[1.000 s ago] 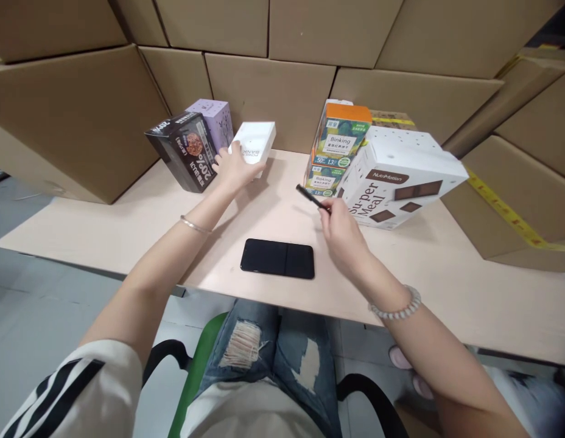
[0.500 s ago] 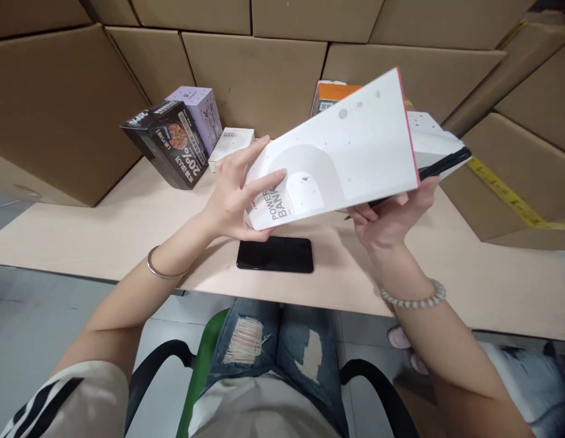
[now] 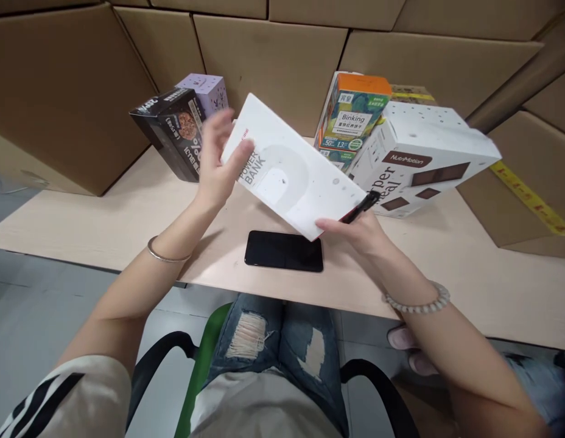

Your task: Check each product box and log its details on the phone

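Observation:
A slim white power bank box (image 3: 294, 182) is held tilted above the table, its printed face towards me. My left hand (image 3: 218, 161) is at its left end, thumb on the face; the fingers are blurred beside the box's edge. At the lower right corner my right hand (image 3: 355, 234) grips the box with its thumb on the front. A slim black pen-like thing (image 3: 365, 204) sticks up from the same hand along the box's end; its lower part is hidden. Below the box a black smartphone (image 3: 284, 250) lies flat on the table.
On the left stand a black food box (image 3: 173, 131) and a purple box (image 3: 209, 91). An orange-and-green Binking box (image 3: 353, 121) and a large white NutriMotion box (image 3: 428, 143) stand on the right. Cardboard cartons (image 3: 268, 67) wall the table's back. Another person's shoes (image 3: 401, 337) show below.
The power bank box has swung round and lower, its right end now pointing down. The Binking and NutriMotion boxes have come into fuller view. My left fingers have moved off its face.

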Available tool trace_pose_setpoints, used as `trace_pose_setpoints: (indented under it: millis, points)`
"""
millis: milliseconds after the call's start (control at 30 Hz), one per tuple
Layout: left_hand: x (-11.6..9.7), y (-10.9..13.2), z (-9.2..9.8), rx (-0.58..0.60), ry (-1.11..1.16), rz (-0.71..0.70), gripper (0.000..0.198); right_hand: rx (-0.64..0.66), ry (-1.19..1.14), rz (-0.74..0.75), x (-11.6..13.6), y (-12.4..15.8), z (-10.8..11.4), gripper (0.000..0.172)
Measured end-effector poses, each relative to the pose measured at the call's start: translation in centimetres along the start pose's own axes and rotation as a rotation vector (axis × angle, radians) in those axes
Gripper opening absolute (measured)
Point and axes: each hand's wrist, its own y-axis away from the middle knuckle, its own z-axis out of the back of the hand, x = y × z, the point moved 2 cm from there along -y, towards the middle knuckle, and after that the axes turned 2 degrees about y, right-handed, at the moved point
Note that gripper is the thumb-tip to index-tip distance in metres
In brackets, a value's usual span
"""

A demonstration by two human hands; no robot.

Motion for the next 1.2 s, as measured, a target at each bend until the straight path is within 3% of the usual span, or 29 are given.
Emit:
trace_pose_setpoints:
  millis: [133, 367, 467, 567, 767, 1033, 1200]
  points:
    - [1.7, 0.4, -1.3, 0.091, 0.127, 0.256, 0.064, 0.056, -0.068, -0.11, -0.3, -0.1, -0.6, 0.051]
    - [0.3, 0.3, -0.9, 0.095, 0.087, 0.141, 0.062, 0.048, -0.114, -0.144, -0.8, -1.1, 0.4, 0.049]
    - [1.5, 0.2, -0.8, 0.09, 0.271, 0.132, 0.057, 0.046, -0.137, -0.191, -1.1, -1.5, 0.6, 0.048]
    - [2.8, 0.3, -1.0, 0.12, 0.44, 0.181, 0.058, 0.022, -0.207, -0.217, -1.3, -1.7, 0.6, 0.053]
    - [1.3, 1.2, -1.8, 0.201, 0.24, 0.308, 0.082, 0.024, -0.268, -0.186, -1.7, -2.0, 0.6, 0.056]
    - [1.0, 0.6, -1.5, 0.125, 0.13, 0.208, 0.078, 0.024, -0.033, -0.085, -2.1, -1.5, 0.6, 0.051]
    - [0.3, 0.6, -1.5, 0.154, 0.101, 0.139, 0.077, 0.108, 0.249, -0.15, -2.5, -0.7, 0.3, 0.053]
